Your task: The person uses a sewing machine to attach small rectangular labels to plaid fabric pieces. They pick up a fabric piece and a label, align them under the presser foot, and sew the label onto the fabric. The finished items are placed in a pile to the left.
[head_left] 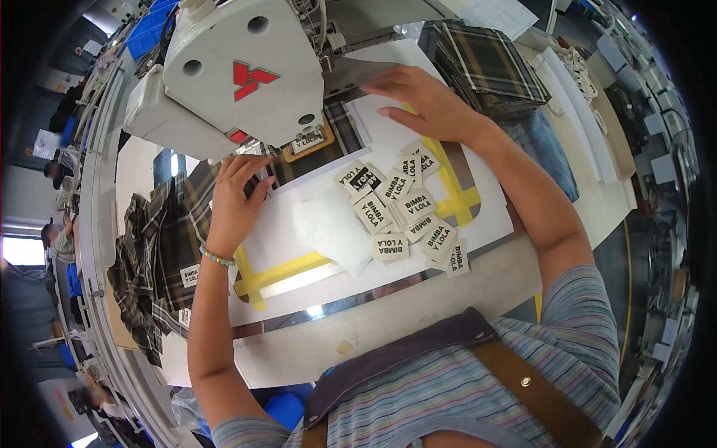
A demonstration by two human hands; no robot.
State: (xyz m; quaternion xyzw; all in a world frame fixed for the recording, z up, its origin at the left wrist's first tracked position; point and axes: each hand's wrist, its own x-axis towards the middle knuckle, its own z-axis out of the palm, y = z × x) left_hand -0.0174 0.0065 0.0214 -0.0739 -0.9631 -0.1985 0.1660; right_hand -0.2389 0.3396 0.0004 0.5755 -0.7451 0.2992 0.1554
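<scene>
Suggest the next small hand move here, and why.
I'd probably ease the left hand back from the machine head: its fingertips look close to the head's lower edge, and the tan frame already surrounds a label over plaid fabric.

A single wide fisheye view, from the left one of two cameras worn side by side on a person's head, looks steeply down and forward over the chest. The striped shirt (pixel 396 381) is nearest, along the lower edge. The left hand (pixel 237 190) and right hand (pixel 429 101) lie farther out, above the table (pixel 485 284), which fills the middle. Beyond, left of centre at the top, stands a white sewing machine (pixel 209 97). The distant room and a bright window (pixel 22 252) curve sideways along the left rim; the corners are black.
</scene>
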